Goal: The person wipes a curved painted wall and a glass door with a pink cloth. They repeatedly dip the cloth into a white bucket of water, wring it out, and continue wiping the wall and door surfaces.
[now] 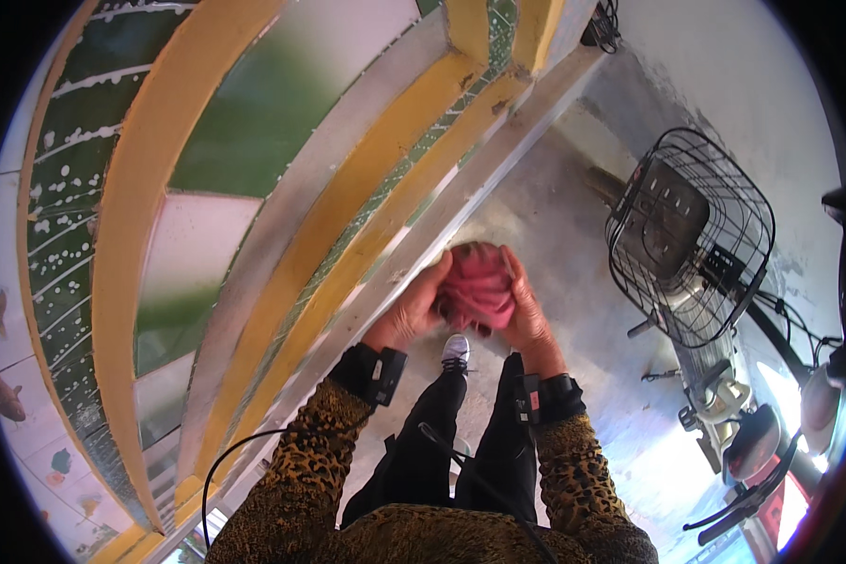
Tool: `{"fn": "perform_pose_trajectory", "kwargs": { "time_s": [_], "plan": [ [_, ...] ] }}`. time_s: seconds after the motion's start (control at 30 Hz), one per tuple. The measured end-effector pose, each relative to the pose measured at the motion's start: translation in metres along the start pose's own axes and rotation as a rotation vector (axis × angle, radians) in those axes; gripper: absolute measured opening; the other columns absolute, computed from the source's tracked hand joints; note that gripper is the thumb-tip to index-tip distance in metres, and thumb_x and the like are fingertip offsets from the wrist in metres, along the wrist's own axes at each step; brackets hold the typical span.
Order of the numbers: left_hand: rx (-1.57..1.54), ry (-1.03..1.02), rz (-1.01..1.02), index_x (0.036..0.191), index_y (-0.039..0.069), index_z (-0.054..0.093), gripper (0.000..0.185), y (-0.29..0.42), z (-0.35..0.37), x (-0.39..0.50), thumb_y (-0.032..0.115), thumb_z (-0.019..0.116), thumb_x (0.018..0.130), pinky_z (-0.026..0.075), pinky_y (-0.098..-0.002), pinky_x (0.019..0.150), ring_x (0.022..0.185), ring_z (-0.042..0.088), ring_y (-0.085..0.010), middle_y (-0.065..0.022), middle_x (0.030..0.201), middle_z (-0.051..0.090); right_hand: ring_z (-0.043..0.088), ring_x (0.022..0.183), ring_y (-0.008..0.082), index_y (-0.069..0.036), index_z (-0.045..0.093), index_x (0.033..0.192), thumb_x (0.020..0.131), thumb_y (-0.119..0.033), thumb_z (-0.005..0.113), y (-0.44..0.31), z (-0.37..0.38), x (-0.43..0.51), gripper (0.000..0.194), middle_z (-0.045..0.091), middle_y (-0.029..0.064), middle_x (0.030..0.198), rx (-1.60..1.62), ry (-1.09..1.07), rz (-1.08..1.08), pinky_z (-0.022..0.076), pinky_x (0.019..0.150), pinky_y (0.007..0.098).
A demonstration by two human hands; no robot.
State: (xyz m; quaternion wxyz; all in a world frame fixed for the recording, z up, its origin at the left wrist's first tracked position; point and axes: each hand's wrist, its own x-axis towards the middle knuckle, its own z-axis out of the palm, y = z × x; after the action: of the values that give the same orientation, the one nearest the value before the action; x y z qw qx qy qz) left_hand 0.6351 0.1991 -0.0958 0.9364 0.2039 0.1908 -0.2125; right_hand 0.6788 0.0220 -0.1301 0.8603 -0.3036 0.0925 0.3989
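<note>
Between my two hands is a bunched red cloth [476,289], crumpled into a wad and slightly blurred. My left hand [414,304] grips its left side, with the fingers partly hidden behind the folds. On the opposite side my right hand [527,310] presses against the cloth, its thumb along the edge. Both hands are in front of my body, above the floor and close to the ledge of a tiled wall. Each wrist wears a black strap with a small box on it.
To my left rises a tiled wall with yellow frames [366,190] and a pale ledge [493,162]. An electric scooter or bicycle with a black wire basket [691,240] stands on the right. A grey-white shoe [456,348] rests on the concrete floor [571,211]. A black cable [215,465] hangs by my left arm.
</note>
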Motion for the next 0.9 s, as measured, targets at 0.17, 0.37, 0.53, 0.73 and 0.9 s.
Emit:
{"fn": "perform_pose_trajectory", "kwargs": {
  "time_s": [0.17,0.37,0.53,0.73,0.9],
  "plan": [
    [0.224,0.383,0.067,0.113,0.006,0.054,0.051,-0.040,-0.005,-0.002,0.051,0.044,0.094,0.049,-0.0300,0.072,0.090,0.060,-0.0160,-0.0068,0.105,0.061,0.064,0.091,0.0302,-0.005,0.041,0.128,0.076,-0.052,0.069,0.020,-0.022,0.008,0.076,0.060,0.0162,0.110,-0.001,-0.157,0.559,0.0560,0.074,0.0426],
    [1.509,0.936,0.578,0.115,0.004,0.052,0.039,-0.061,-0.047,0.017,0.036,0.054,0.092,0.045,-0.0370,0.083,0.098,0.053,-0.0271,-0.0138,0.097,0.056,0.063,0.092,0.0309,-0.004,0.042,0.126,0.091,-0.025,0.057,0.010,-0.007,0.022,0.044,0.057,0.0163,0.112,0.118,0.020,0.628,0.0555,0.075,0.0441],
    [1.010,1.070,0.573,0.119,0.002,0.050,0.041,-0.086,-0.054,-0.019,0.030,0.058,0.091,0.046,-0.0359,0.084,0.100,0.056,-0.0265,-0.0165,0.107,0.056,0.065,0.084,0.0271,-0.004,0.048,0.120,0.088,-0.005,0.054,-0.033,-0.013,0.094,0.033,0.062,0.0123,0.101,-0.205,0.178,0.418,0.0565,0.071,0.0398],
    [1.034,1.299,0.289,0.106,0.002,0.057,0.030,-0.173,-0.071,-0.114,0.023,0.062,0.086,0.050,-0.0332,0.072,0.085,0.062,-0.0212,-0.0133,0.091,0.063,0.060,0.076,0.0154,-0.008,0.061,0.105,0.079,-0.010,0.062,-0.119,-0.016,0.245,0.026,0.063,0.0075,0.085,-0.958,0.337,-0.412,0.0485,0.069,0.0312],
    [0.822,1.479,0.016,0.094,0.002,0.061,0.022,-0.268,-0.075,-0.175,0.021,0.064,0.083,0.050,-0.0334,0.066,0.073,0.062,-0.0210,-0.0114,0.077,0.064,0.059,0.097,0.0281,-0.011,0.060,0.107,0.078,-0.012,0.060,-0.160,-0.012,0.342,0.029,0.062,0.0090,0.100,-1.796,0.342,-0.693,0.0458,0.081,0.0406]
  ]
}}
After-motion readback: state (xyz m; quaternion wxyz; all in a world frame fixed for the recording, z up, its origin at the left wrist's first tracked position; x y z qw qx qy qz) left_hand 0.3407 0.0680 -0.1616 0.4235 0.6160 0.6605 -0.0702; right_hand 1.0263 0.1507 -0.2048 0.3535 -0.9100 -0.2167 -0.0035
